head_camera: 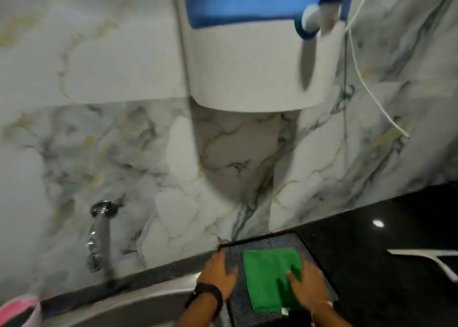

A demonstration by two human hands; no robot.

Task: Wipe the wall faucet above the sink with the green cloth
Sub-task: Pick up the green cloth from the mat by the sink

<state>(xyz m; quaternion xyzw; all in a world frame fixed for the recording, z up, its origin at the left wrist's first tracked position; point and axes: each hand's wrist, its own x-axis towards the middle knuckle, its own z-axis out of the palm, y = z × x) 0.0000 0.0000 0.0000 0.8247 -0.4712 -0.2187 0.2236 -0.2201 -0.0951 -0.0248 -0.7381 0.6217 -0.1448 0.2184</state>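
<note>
A chrome wall faucet point(98, 237) sticks out of the marble wall at lower left, above the steel sink point(138, 304). A folded green cloth point(267, 274) lies flat on a dark speckled mat point(270, 242) on the counter to the right of the sink. My left hand point(219, 274), a black watch on its wrist, rests flat on the mat's left edge beside the cloth. My right hand point(307, 287) lies spread on the cloth's right part, fingers on the fabric. The whole frame is blurred by motion.
A white and blue water purifier point(257, 61) hangs on the wall above, with a white cord point(366, 83) trailing down its right side. Black counter point(386, 252) stretches to the right. A pink object point(17, 309) sits at the bottom left corner.
</note>
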